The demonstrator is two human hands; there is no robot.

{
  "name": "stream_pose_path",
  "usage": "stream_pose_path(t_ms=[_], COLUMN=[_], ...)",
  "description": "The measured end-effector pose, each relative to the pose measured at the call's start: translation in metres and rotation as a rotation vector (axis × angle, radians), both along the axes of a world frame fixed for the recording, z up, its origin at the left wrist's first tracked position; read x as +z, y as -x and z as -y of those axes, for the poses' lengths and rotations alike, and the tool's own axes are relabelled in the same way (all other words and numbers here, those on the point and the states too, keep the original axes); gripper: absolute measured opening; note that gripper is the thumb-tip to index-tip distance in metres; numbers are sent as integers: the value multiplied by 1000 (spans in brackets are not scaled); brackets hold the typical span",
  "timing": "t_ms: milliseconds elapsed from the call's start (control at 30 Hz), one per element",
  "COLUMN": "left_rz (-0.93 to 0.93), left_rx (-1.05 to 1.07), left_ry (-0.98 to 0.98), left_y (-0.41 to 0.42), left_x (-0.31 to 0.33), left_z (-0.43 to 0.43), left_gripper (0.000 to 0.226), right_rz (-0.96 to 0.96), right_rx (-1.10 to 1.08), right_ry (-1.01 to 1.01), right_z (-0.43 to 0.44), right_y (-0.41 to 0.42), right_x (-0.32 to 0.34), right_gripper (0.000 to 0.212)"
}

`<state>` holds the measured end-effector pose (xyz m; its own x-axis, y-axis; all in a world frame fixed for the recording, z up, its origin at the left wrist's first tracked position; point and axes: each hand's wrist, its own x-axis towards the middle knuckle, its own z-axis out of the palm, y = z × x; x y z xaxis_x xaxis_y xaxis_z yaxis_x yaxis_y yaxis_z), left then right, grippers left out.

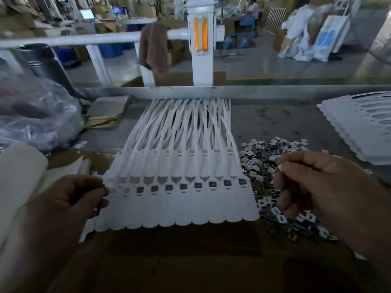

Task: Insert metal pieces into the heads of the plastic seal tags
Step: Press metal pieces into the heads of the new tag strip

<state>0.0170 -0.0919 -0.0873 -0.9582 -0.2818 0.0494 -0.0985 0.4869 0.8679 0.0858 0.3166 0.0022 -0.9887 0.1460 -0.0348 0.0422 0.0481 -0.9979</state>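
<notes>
The left hand [69, 199] curls at the left edge of the seal tags [175, 208] strip. The right hand [317, 185] hovers, fingers curled, over loose metal pieces [260, 163] piled beside it; I cannot tell whether either pinches a piece. Nine or so heads look filled, the two leftmost apparently empty; a plastic bag [31, 115] sits far left, contents unclear.

Seal tag sheet [177, 204] at centre of surface [264, 119], straps running far. Metal pieces [273, 166] heaped just right of it. Stack of tag sheets [359, 127] far right. Plastic bag [36, 115] far left; folded cardboard [108, 111] between bag and straps.
</notes>
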Motion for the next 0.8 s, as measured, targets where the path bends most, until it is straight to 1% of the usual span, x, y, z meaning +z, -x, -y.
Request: stream_pose_path(t_ms=[33,100,233,333,467,567,633,733,800], left_rz=[-47,-116,-61,-42,-23,-58,-83,-141,-185], left_rx=[-5,-48,-158,-158,-117,-102,-114,-137,-142], left_ry=[33,121,162,143,109,121,219,481,538], left_y=[-2,-7,-13,-15,-15,-16,-18,-23,-24], left_x=[3,12,33,34,34,36,40,50,54], left_z=[-6,-17,-31,-33,-30,-30,-34,-47,-56], left_gripper=[16,18,27,31,41,38,30,21,16], right_rz=[-2,5,42,56,149,170,162,166,177], right_rx=[-13,-23,21,62,121,135,129,142,148], right_ry=[-58,-205,-365,-439,-359,-340,-334,-324,-324], right_z=[3,8,15,19,23,27,28,29,31], right_y=[-1,-4,-5,-6,-6,-7,-7,-7,-7], right_x=[-2,-9,-23,-25,-28,-29,-29,-27,-26], right_gripper=[37,35,22,18,25,21,19,19,22])
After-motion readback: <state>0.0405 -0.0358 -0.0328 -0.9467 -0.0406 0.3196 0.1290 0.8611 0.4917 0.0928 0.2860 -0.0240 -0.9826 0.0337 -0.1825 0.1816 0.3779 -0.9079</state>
